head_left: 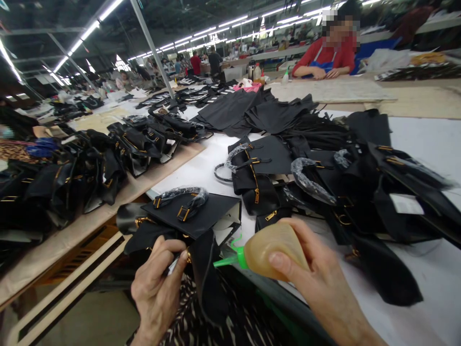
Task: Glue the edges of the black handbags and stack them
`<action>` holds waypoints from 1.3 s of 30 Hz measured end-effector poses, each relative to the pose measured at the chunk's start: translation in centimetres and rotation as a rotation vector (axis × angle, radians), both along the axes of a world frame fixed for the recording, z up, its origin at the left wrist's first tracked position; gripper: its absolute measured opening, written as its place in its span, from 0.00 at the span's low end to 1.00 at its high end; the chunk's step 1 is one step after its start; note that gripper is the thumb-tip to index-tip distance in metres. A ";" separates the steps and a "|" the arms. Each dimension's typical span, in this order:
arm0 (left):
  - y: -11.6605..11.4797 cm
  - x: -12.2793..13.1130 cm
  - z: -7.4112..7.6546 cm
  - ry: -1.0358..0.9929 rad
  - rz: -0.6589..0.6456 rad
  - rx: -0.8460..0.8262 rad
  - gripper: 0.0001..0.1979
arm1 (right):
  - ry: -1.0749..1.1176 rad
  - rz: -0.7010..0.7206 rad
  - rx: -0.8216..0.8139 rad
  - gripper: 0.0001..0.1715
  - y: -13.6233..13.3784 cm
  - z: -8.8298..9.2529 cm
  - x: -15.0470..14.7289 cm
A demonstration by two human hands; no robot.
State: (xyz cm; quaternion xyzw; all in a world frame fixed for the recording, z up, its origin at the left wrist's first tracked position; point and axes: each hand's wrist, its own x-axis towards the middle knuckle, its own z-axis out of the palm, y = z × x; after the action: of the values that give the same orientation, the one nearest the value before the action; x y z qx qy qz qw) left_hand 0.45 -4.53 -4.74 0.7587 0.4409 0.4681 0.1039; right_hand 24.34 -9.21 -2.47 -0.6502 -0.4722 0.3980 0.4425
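Note:
My right hand [309,269] is wrapped round a yellowish squeeze bottle [275,247] with a green nozzle, which points left. The green tip lies close to the edge of a black bag flap [207,276]; whether it touches, I cannot tell. My left hand [160,283] pinches the flap near a small gold fitting, with a bit of something white between the fingers. Behind my left hand a black handbag [192,214] lies on the table edge, its handle wrapped in clear plastic and held by gold buckles.
More black bags [317,182] with wrapped handles crowd the table [180,168] at right. Stacked black panels [245,108] lie farther back. A row of bags [90,168] fills a board at left. Across the table sits a person in red [326,55]. A wooden frame [75,283] stands below left.

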 end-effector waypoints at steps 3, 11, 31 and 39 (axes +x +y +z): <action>0.1 0.0 0.0 -0.010 0.016 0.005 0.10 | 0.046 -0.013 -0.007 0.19 -0.2 0.2 -0.4; 0.0 0.0 -0.1 -0.025 0.048 -0.008 0.10 | -0.055 -0.137 0.024 0.22 -0.2 -0.1 -0.1; 1.1 1.1 1.2 -0.080 0.089 -0.107 0.11 | -0.079 -0.181 0.084 0.21 -0.3 0.3 -1.2; 0.8 0.5 1.4 -0.065 0.071 -0.053 0.12 | -0.234 -0.147 0.125 0.23 0.5 -1.1 0.8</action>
State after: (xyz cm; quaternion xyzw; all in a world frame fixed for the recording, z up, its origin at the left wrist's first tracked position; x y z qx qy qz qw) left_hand 0.97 -3.74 -3.37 0.7239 0.4762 0.4842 0.1216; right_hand 25.16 -8.71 -3.58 -0.6962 -0.4956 0.2560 0.4517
